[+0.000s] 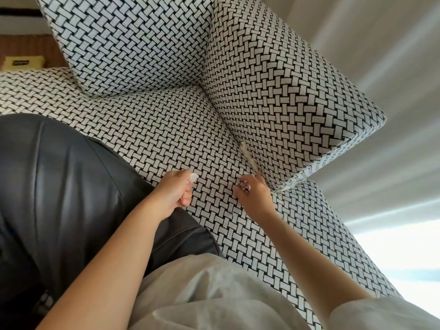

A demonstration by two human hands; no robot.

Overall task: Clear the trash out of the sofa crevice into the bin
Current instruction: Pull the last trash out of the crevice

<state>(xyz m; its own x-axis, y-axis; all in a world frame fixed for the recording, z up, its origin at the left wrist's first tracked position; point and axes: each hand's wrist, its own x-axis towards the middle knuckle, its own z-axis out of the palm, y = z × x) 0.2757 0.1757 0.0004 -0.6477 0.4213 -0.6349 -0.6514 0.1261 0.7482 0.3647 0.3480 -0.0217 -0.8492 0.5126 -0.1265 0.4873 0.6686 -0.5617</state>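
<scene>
A dark, leather-look cushion (59, 186) is filling the left of the frame, its glossy surface catching soft light along a long crease. At the upper left, a yellow box (22, 61) with a dark label is sitting on a wooden surface (31, 50), below a pale wall crossed by a dark strip. Grey curtains (381, 67) are hanging in broad folds down the right side, with bright daylight showing beneath them at the lower right. A loose, pale garment (214, 294) is bunching across the bottom centre of the frame.
</scene>
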